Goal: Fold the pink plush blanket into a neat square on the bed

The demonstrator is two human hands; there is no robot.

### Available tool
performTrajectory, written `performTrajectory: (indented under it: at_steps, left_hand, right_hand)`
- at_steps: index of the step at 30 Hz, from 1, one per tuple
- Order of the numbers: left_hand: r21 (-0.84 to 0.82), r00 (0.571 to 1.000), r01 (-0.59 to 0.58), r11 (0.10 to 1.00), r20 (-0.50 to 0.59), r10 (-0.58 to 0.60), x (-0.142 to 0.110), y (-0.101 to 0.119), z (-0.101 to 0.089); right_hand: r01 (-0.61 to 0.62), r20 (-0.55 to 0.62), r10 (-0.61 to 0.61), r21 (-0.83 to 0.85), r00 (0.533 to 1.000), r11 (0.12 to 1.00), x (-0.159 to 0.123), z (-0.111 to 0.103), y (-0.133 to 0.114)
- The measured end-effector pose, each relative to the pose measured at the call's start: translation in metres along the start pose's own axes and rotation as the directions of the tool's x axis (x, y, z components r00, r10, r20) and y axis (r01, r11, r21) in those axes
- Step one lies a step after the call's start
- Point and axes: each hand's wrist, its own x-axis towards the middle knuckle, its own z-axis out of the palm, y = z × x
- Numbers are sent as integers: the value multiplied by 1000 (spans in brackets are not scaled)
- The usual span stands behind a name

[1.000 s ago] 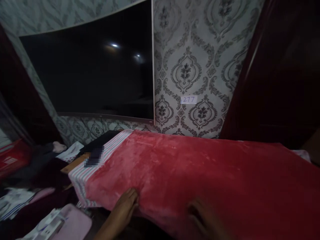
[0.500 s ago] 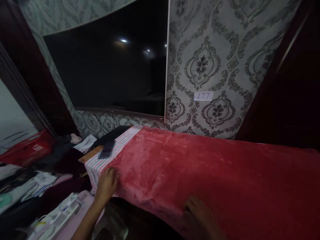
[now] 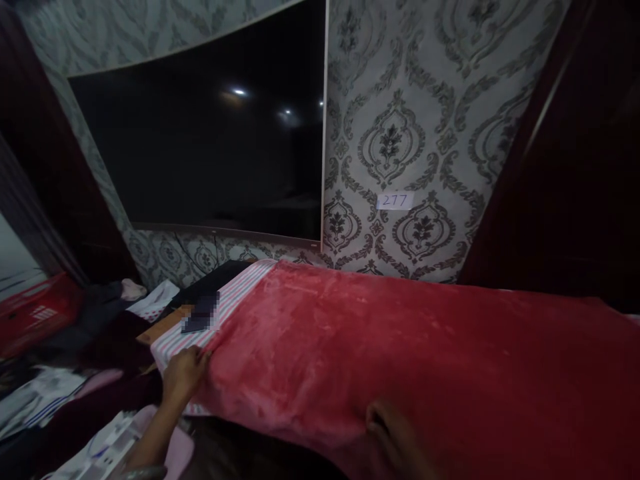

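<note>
A plush red blanket [image 3: 400, 347] lies spread over a table, on top of a striped pink and white cloth [image 3: 230, 303]. My left hand [image 3: 184, 373] rests at the blanket's near left corner, fingers curled on its edge where it meets the striped cloth. My right hand [image 3: 400, 443] lies in shadow on the blanket's near edge at the bottom, fingers bent over the fabric. A small dark object [image 3: 201, 313] sits on the striped cloth just beyond my left hand.
A large dark TV screen [image 3: 210, 140] hangs on patterned wallpaper, with a paper label reading 277 [image 3: 395, 201] to its right. Piled clothes [image 3: 100, 320], a red crate [image 3: 35, 313] and a pink item [image 3: 170, 440] crowd the left. Dark wooden panels [image 3: 575, 167] stand at right.
My left hand slid left along the blanket's near edge to its left corner. My right hand stayed on the near edge. The view shifted a little.
</note>
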Motion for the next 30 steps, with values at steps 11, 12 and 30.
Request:
performTrajectory:
  at_steps: [11, 12, 30]
  left_hand:
    - [-484, 984, -40, 874, -171, -49, 11, 9, -32]
    - [-484, 982, -55, 873, -186, -41, 12, 10, -35]
    - [-405, 990, 40, 913, -107, -91, 3, -12, -43]
  right_hand:
    - [51, -47, -41, 232, 998, 971, 18, -67, -65]
    - [56, -52, -45, 231, 998, 971, 18, -71, -68]
    - [-37, 148, 9, 188, 989, 981, -20, -42, -64]
